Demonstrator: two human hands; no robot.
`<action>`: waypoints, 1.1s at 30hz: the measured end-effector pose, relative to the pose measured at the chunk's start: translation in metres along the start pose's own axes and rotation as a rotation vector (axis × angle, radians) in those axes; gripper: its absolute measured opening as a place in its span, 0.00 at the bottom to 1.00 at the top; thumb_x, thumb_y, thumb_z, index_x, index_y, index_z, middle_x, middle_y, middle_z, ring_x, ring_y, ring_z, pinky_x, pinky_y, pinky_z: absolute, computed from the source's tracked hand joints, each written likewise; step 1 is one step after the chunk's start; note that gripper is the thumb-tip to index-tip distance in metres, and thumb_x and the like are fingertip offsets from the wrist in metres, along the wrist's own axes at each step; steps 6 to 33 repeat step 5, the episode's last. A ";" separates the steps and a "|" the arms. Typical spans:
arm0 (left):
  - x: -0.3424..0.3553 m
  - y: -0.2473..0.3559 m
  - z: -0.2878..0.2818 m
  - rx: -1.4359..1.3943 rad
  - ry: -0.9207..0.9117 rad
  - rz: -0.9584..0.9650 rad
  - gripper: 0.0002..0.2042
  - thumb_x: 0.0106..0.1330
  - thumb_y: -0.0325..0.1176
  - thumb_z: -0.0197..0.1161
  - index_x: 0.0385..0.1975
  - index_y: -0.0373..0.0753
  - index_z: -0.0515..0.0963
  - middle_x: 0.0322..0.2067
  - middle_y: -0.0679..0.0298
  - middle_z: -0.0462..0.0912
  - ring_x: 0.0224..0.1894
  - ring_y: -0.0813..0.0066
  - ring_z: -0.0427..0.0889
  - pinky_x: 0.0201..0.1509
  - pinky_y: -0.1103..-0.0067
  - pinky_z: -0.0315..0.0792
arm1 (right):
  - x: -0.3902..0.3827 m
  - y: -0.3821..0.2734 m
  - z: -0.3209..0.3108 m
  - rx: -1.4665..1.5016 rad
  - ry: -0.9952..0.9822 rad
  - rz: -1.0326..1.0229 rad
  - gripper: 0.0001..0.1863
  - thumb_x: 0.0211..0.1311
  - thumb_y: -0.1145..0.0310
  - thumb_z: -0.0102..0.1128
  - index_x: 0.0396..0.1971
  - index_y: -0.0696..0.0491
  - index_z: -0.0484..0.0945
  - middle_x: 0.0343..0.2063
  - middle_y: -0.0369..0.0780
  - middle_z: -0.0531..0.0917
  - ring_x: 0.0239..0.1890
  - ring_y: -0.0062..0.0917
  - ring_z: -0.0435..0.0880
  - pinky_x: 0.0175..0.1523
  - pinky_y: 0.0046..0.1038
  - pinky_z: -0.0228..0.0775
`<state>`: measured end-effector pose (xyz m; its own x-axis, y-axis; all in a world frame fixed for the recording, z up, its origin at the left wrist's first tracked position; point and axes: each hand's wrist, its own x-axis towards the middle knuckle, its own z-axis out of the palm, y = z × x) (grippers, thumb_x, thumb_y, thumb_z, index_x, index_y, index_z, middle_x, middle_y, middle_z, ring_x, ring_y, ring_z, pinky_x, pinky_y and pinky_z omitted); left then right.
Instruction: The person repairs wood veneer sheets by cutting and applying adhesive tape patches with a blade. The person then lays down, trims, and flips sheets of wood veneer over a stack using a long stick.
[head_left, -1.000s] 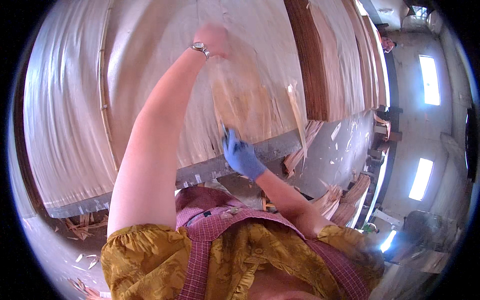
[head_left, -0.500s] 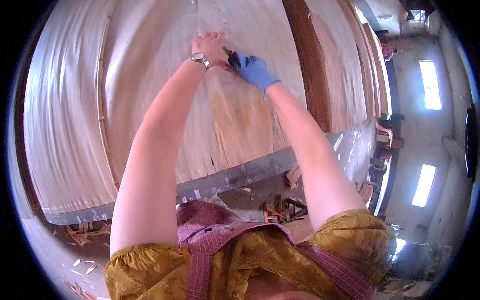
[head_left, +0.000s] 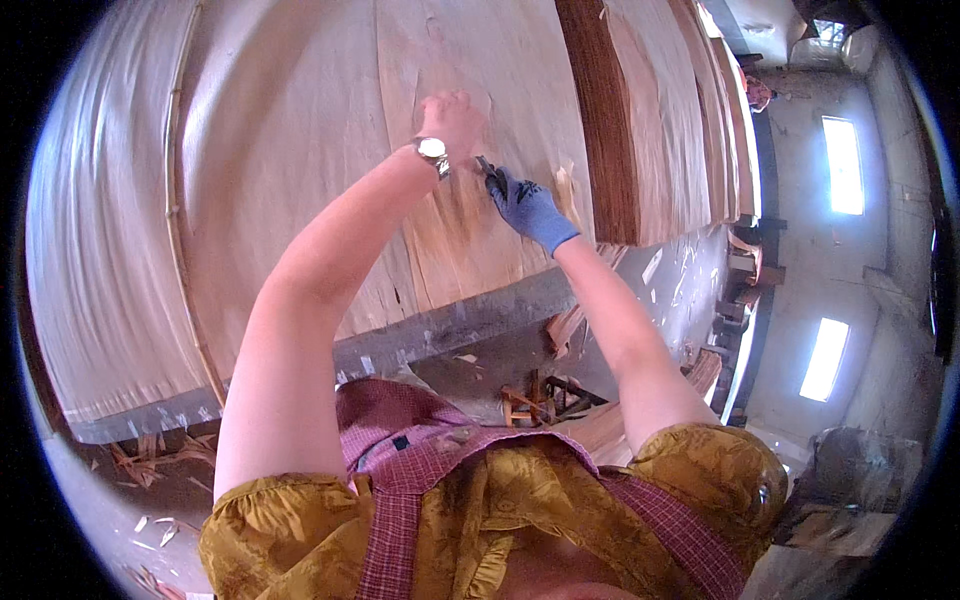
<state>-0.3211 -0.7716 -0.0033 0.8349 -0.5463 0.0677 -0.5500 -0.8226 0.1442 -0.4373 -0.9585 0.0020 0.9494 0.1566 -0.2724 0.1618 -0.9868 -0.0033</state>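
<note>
A broad stack of pale wood veneer sheets [head_left: 290, 170] lies before me, with a yellowish-brown patch [head_left: 455, 245] toward its near edge. My left hand [head_left: 452, 125], bare and wearing a silver wristwatch [head_left: 432, 152], lies on the veneer with its fingers slightly bent and apart, a little blurred. To its right, my right hand [head_left: 532, 208] wears a blue knitted glove and is closed round a small dark hand tool [head_left: 487, 168]. The tool's tip points toward my left hand, close to the veneer surface; its exact kind is too small to tell.
A thin bamboo-like stick [head_left: 172, 190] runs along the veneer at left. Dark brown veneer [head_left: 605, 130] and more pale sheets [head_left: 670, 130] lie to the right. Below the grey table edge [head_left: 460, 318] are a small wooden stool [head_left: 530, 400] and wood scraps [head_left: 165, 460] on the floor.
Both hands have come nearer to me and slightly to the right over the veneer. The right hand still grips the dark tool. The view has shifted a little.
</note>
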 end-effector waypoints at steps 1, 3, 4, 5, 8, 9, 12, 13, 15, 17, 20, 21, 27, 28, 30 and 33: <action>-0.007 0.000 -0.012 -0.144 -0.143 -0.020 0.35 0.45 0.49 0.75 0.57 0.49 0.75 0.57 0.63 0.73 0.63 0.59 0.67 0.60 0.61 0.62 | -0.009 0.004 0.006 0.048 -0.004 0.008 0.20 0.71 0.53 0.42 0.52 0.49 0.71 0.27 0.52 0.83 0.30 0.52 0.82 0.38 0.50 0.74; -0.024 -0.013 -0.003 -0.217 -0.184 0.007 0.29 0.50 0.49 0.71 0.55 0.52 0.76 0.57 0.60 0.72 0.65 0.58 0.63 0.59 0.62 0.63 | -0.047 0.000 0.016 0.038 -0.022 0.022 0.21 0.71 0.54 0.43 0.56 0.49 0.70 0.31 0.54 0.83 0.33 0.51 0.83 0.41 0.50 0.74; -0.026 -0.014 -0.001 -0.221 -0.188 0.003 0.29 0.50 0.49 0.71 0.55 0.52 0.76 0.57 0.60 0.72 0.65 0.58 0.63 0.59 0.62 0.63 | -0.072 -0.001 0.018 0.023 -0.031 0.039 0.22 0.71 0.55 0.43 0.59 0.49 0.68 0.35 0.55 0.83 0.35 0.50 0.83 0.45 0.50 0.75; -0.029 -0.014 0.002 -0.216 -0.180 -0.010 0.32 0.48 0.48 0.72 0.56 0.52 0.75 0.61 0.61 0.67 0.66 0.59 0.61 0.59 0.62 0.63 | -0.076 0.000 0.020 0.022 -0.037 0.037 0.22 0.71 0.55 0.43 0.59 0.49 0.68 0.35 0.55 0.83 0.35 0.50 0.83 0.45 0.50 0.75; -0.029 -0.014 0.002 -0.216 -0.180 -0.010 0.32 0.48 0.48 0.72 0.56 0.52 0.75 0.61 0.61 0.67 0.66 0.59 0.61 0.59 0.62 0.63 | -0.076 0.000 0.020 0.022 -0.037 0.037 0.22 0.71 0.55 0.43 0.59 0.49 0.68 0.35 0.55 0.83 0.35 0.50 0.83 0.45 0.50 0.75; -0.029 -0.014 0.002 -0.216 -0.180 -0.010 0.32 0.48 0.48 0.72 0.56 0.52 0.75 0.61 0.61 0.67 0.66 0.59 0.61 0.59 0.62 0.63 | -0.076 0.000 0.020 0.022 -0.037 0.037 0.22 0.71 0.55 0.43 0.59 0.49 0.68 0.35 0.55 0.83 0.35 0.50 0.83 0.45 0.50 0.75; -0.029 -0.014 0.002 -0.216 -0.180 -0.010 0.32 0.48 0.48 0.72 0.56 0.52 0.75 0.61 0.61 0.67 0.66 0.59 0.61 0.59 0.62 0.63 | -0.076 0.000 0.020 0.022 -0.037 0.037 0.22 0.71 0.55 0.43 0.59 0.49 0.68 0.35 0.55 0.83 0.35 0.50 0.83 0.45 0.50 0.75; -0.029 -0.014 0.002 -0.216 -0.180 -0.010 0.32 0.48 0.48 0.72 0.56 0.52 0.75 0.61 0.61 0.67 0.66 0.59 0.61 0.59 0.62 0.63 | -0.076 0.000 0.020 0.022 -0.037 0.037 0.22 0.71 0.55 0.43 0.59 0.49 0.68 0.35 0.55 0.83 0.35 0.50 0.83 0.45 0.50 0.75; -0.029 -0.014 0.002 -0.216 -0.180 -0.010 0.32 0.48 0.48 0.72 0.56 0.52 0.75 0.61 0.61 0.67 0.66 0.59 0.61 0.59 0.62 0.63 | -0.076 0.000 0.020 0.022 -0.037 0.037 0.22 0.71 0.55 0.43 0.59 0.49 0.68 0.35 0.55 0.83 0.35 0.50 0.83 0.45 0.50 0.75; -0.029 -0.014 0.002 -0.216 -0.180 -0.010 0.32 0.48 0.48 0.72 0.56 0.52 0.75 0.61 0.61 0.67 0.66 0.59 0.61 0.59 0.62 0.63 | -0.076 0.000 0.020 0.022 -0.037 0.037 0.22 0.71 0.55 0.43 0.59 0.49 0.68 0.35 0.55 0.83 0.35 0.50 0.83 0.45 0.50 0.75; -0.029 -0.014 0.002 -0.216 -0.180 -0.010 0.32 0.48 0.48 0.72 0.56 0.52 0.75 0.61 0.61 0.67 0.66 0.59 0.61 0.59 0.62 0.63 | -0.076 0.000 0.020 0.022 -0.037 0.037 0.22 0.71 0.55 0.43 0.59 0.49 0.68 0.35 0.55 0.83 0.35 0.50 0.83 0.45 0.50 0.75; -0.029 -0.014 0.002 -0.216 -0.180 -0.010 0.32 0.48 0.48 0.72 0.56 0.52 0.75 0.61 0.61 0.67 0.66 0.59 0.61 0.59 0.62 0.63 | -0.076 0.000 0.020 0.022 -0.037 0.037 0.22 0.71 0.55 0.43 0.59 0.49 0.68 0.35 0.55 0.83 0.35 0.50 0.83 0.45 0.50 0.75; -0.029 -0.014 0.002 -0.216 -0.180 -0.010 0.32 0.48 0.48 0.72 0.56 0.52 0.75 0.61 0.61 0.67 0.66 0.59 0.61 0.59 0.62 0.63 | -0.076 0.000 0.020 0.022 -0.037 0.037 0.22 0.71 0.55 0.43 0.59 0.49 0.68 0.35 0.55 0.83 0.35 0.50 0.83 0.45 0.50 0.75; -0.029 -0.014 0.002 -0.216 -0.180 -0.010 0.32 0.48 0.48 0.72 0.56 0.52 0.75 0.61 0.61 0.67 0.66 0.59 0.61 0.59 0.62 0.63 | -0.076 0.000 0.020 0.022 -0.037 0.037 0.22 0.71 0.55 0.43 0.59 0.49 0.68 0.35 0.55 0.83 0.35 0.50 0.83 0.45 0.50 0.75; -0.029 -0.014 0.002 -0.216 -0.180 -0.010 0.32 0.48 0.48 0.72 0.56 0.52 0.75 0.61 0.61 0.67 0.66 0.59 0.61 0.59 0.62 0.63 | -0.076 0.000 0.020 0.022 -0.037 0.037 0.22 0.71 0.55 0.43 0.59 0.49 0.68 0.35 0.55 0.83 0.35 0.50 0.83 0.45 0.50 0.75; -0.029 -0.014 0.002 -0.216 -0.180 -0.010 0.32 0.48 0.48 0.72 0.56 0.52 0.75 0.61 0.61 0.67 0.66 0.59 0.61 0.59 0.62 0.63 | -0.076 0.000 0.020 0.022 -0.037 0.037 0.22 0.71 0.55 0.43 0.59 0.49 0.68 0.35 0.55 0.83 0.35 0.50 0.83 0.45 0.50 0.75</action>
